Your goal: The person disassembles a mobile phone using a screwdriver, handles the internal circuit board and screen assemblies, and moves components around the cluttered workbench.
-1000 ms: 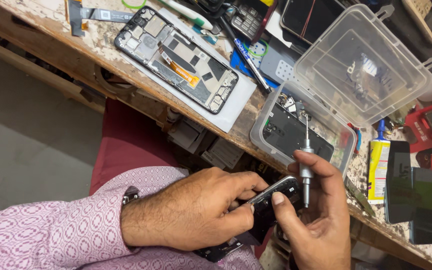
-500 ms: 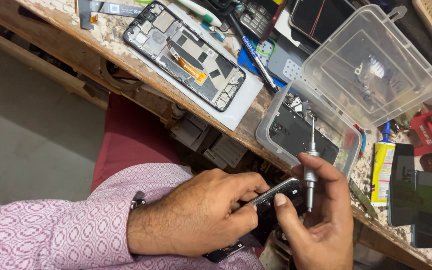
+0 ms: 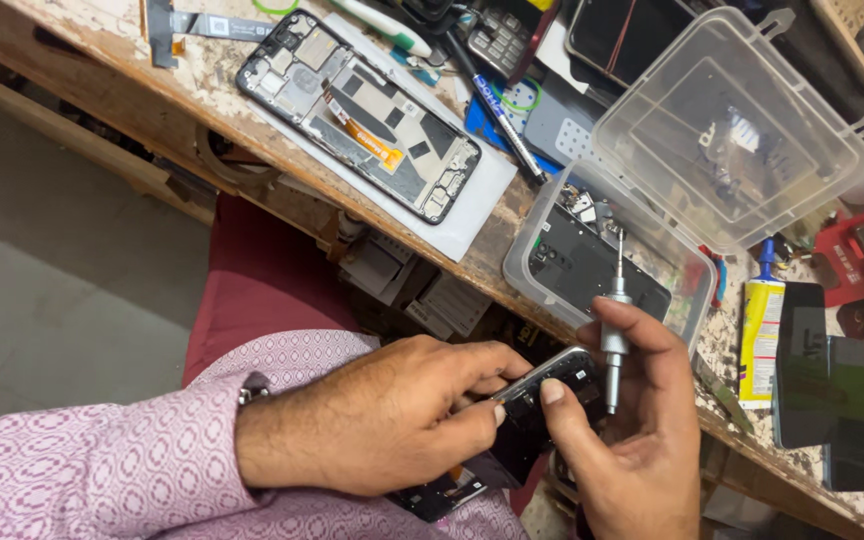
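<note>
Still gripping the small phone part (image 3: 550,378) over the lap: left hand (image 3: 382,415) pinching its near end, right hand (image 3: 624,420) thumbing the far end while clutching the screwdriver (image 3: 614,335) upright. Barely shifting since before; opened phone (image 3: 357,115) lying untouched.

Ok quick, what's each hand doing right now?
Left hand: closed, gripping the dark slim phone by its edge.
Right hand: closed on the small silver metal screwdriver, thumb touching the phone.
</note>
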